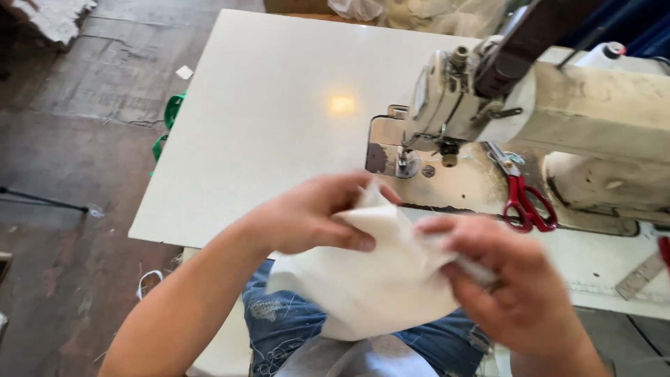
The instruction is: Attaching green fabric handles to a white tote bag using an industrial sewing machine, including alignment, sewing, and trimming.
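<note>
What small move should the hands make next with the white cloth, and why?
Probably carry the white cloth forward onto the machine bed, toward the presser foot. Both the left hand and the right hand pinch it in the air above the lap, short of the table, and nothing lies under the foot.

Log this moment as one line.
left hand: pinches white fabric | right hand: grips fabric | sewing machine behind | red scissors idle

Left hand (307, 216) raised, fingers pinched shut; right hand (513, 279) opposite, grip closed, forearms angled inward
</note>
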